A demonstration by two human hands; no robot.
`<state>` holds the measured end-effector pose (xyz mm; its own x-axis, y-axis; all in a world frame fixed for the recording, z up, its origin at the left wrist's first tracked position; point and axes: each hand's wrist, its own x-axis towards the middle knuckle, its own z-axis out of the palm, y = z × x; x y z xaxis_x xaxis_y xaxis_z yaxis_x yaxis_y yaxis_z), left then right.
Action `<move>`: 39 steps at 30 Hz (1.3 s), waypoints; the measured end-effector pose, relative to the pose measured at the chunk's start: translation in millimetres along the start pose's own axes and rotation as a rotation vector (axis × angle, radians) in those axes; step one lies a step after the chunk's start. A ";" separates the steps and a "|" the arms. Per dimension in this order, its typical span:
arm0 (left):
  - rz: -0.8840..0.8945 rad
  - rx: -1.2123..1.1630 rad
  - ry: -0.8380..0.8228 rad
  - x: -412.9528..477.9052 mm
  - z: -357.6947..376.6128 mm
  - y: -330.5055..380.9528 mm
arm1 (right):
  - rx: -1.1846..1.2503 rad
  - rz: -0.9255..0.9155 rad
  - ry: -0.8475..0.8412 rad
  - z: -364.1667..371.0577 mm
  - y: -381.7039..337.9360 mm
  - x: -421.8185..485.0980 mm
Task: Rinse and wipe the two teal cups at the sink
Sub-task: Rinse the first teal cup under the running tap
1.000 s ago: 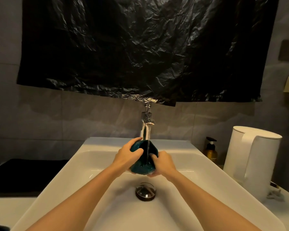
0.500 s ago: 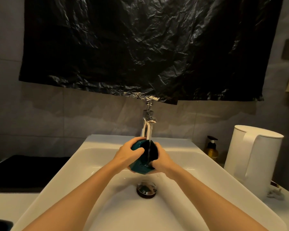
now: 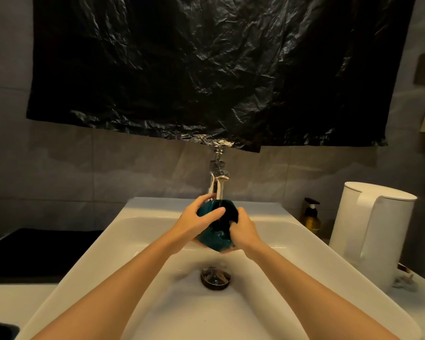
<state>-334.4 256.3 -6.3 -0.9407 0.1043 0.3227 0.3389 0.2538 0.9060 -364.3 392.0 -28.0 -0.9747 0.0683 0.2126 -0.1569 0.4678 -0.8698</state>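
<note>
You hold the teal cup (image 3: 214, 235) between both hands, directly in front of you and above the middle of the sink (image 3: 138, 241), well over the drain (image 3: 215, 278). Your left hand (image 3: 196, 222) wraps the cup's left side, thumb laid across the near wall and fingers curled over the far one. Your right hand (image 3: 243, 229) grips the right side, fingers curled at the rim; whether their tips reach inside is hidden.

The relation that matters is the cup's axis. It tilts, with the dark mouth up and away from you toward the faucet (image 3: 217, 182) and the base down and toward you. The stream falls from the spout straight into that mouth, so the opening sits right under the water.

Neither hand is nearer; the cup is pinched evenly between them. To rinse the outside, you would probably roll the mouth toward you or downward. The second cup does not show here.
</note>
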 end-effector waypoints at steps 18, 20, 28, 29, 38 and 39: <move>0.154 0.010 0.057 0.1 -10.5 -10.2 | 0.200 0.010 -0.322 -4.1 -5.1 -3.2; 0.157 -0.012 0.050 -0.6 -9.4 -9.0 | 0.203 0.011 -0.227 -4.0 -4.2 -3.7; 0.140 0.069 0.045 1.8 -10.2 -13.7 | 0.235 0.078 -0.351 -2.1 -2.1 -3.9; 0.136 0.062 0.042 2.1 -10.0 -14.0 | 0.230 0.078 -0.326 -1.5 -1.9 -3.9; 0.157 0.084 0.048 4.2 -9.4 -12.7 | 0.191 0.074 -0.200 2.8 -0.7 -2.8; 0.159 0.075 0.047 4.4 -9.6 -12.6 | 0.178 0.047 -0.169 1.9 -1.1 -3.1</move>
<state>-343.0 244.4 -13.7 -0.8740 0.1043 0.4746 0.4821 0.3083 0.8200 -361.4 389.7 -28.5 -0.9920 -0.0689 0.1055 -0.1216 0.3044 -0.9447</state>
